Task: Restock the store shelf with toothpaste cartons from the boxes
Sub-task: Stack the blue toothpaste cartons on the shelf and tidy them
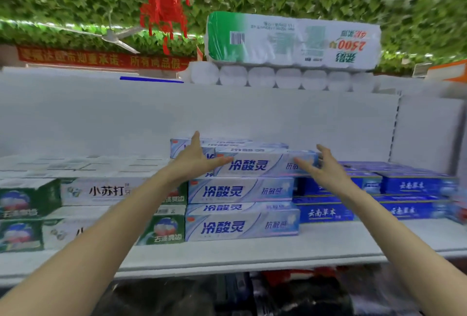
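A pale blue-and-white toothpaste carton [257,165] lies on top of a stack of like cartons [240,224] on the white shelf [227,252]. My left hand [194,161] holds the carton's left end, fingers straight along its side and thumb across its front. My right hand [321,166] holds its right end the same way, fingers spread. More of these cartons [192,145] lie behind the top one. The supply boxes are out of view.
Green-and-white cartons [88,214] fill the shelf to the left, dark blue cartons [394,194] to the right. Toilet-paper packs [293,42] sit on the shelf top. A white back panel [126,118] rises behind. Dark goods [252,293] lie below the shelf.
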The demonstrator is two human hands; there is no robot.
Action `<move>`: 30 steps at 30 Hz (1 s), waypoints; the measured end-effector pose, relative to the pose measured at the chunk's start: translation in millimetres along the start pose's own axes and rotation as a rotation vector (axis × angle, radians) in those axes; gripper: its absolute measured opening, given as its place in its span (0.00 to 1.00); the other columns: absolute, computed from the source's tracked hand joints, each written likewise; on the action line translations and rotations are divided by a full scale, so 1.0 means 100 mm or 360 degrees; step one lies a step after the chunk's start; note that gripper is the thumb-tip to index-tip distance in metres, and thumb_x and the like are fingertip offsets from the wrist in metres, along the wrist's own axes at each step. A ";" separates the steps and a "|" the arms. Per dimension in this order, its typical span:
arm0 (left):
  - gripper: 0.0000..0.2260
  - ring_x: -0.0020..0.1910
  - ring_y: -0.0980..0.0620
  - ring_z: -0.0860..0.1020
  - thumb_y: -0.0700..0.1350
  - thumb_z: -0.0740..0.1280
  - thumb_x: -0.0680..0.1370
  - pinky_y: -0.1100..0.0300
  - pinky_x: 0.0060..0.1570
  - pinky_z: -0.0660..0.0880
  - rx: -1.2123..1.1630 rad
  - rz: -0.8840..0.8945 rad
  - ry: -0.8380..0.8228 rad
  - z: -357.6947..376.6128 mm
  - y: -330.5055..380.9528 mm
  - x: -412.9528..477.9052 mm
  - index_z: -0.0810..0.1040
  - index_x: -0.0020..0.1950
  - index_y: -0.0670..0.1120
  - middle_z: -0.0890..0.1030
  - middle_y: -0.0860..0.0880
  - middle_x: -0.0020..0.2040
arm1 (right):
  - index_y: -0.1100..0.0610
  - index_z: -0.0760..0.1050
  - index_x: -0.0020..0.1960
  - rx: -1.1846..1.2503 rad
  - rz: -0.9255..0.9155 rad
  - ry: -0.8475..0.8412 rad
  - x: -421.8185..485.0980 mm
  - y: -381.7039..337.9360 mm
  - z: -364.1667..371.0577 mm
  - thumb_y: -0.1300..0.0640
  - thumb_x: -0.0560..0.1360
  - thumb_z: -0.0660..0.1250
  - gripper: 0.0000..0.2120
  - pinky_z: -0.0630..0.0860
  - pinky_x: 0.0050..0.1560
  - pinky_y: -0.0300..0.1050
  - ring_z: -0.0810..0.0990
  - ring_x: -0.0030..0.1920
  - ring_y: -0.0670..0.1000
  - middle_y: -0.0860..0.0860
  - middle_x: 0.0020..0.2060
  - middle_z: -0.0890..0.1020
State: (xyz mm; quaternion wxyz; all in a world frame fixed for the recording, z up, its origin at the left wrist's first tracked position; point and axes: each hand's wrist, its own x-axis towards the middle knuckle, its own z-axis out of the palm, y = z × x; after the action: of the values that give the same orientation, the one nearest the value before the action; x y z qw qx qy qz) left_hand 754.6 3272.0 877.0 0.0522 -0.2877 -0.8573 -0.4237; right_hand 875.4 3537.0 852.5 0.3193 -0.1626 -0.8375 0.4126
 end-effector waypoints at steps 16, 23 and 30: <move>0.44 0.74 0.44 0.62 0.67 0.63 0.72 0.49 0.70 0.61 -0.0557 -0.0240 0.0335 -0.08 -0.06 0.25 0.47 0.79 0.50 0.56 0.46 0.79 | 0.55 0.52 0.78 0.0600 -0.0014 -0.0136 0.37 -0.19 0.38 0.38 0.73 0.65 0.41 0.63 0.65 0.47 0.63 0.73 0.53 0.52 0.75 0.62; 0.43 0.71 0.47 0.65 0.69 0.57 0.74 0.52 0.67 0.63 -0.0563 -0.0386 0.0214 -0.04 -0.14 0.49 0.42 0.79 0.51 0.46 0.49 0.80 | 0.50 0.63 0.74 0.0625 0.0112 -0.0354 0.75 -0.08 0.39 0.16 0.42 0.62 0.67 0.64 0.71 0.58 0.69 0.69 0.53 0.48 0.72 0.68; 0.48 0.77 0.42 0.54 0.74 0.60 0.69 0.43 0.74 0.56 -0.0531 -0.0513 0.0371 -0.09 -0.21 0.62 0.46 0.79 0.50 0.48 0.45 0.80 | 0.48 0.59 0.76 0.0493 -0.0026 -0.0455 0.65 -0.19 0.35 0.17 0.44 0.61 0.66 0.61 0.72 0.56 0.65 0.71 0.51 0.46 0.74 0.63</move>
State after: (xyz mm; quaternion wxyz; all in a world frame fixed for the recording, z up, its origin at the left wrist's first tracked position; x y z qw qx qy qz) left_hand 690.4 3283.3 888.5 0.0343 -0.1011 -0.7985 -0.5925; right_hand 803.4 3540.4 877.7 0.2217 -0.0446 -0.8022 0.5526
